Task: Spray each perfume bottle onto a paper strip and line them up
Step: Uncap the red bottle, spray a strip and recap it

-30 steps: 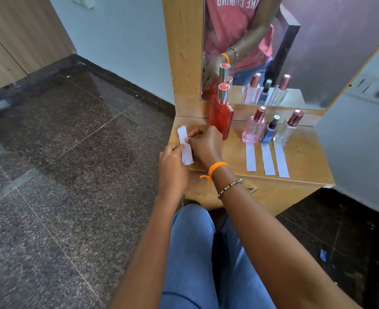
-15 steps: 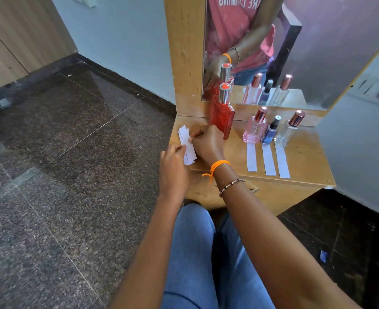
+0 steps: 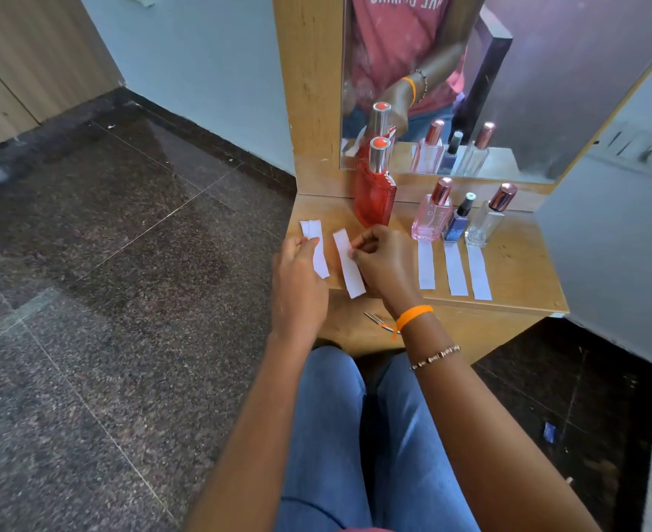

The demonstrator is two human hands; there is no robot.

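A single white paper strip is pinched at its upper edge between the thumb and fingertips of the right hand, its lower end reaching the front edge of the light wooden dressing shelf. Just to its left, the left hand holds a small stack of white paper strips against the shelf, fingers curled over their left side. Directly behind the right hand stands the tall red glass perfume bottle with a silver cap, upright. To the right stand 3 more bottles in a row: a pink bottle with a rose-gold cap, a small blue bottle with a dark cap and a clear bottle with a rose-gold cap. In front of each lies 1 white strip, side by side. A wall mirror behind reflects the bottles.
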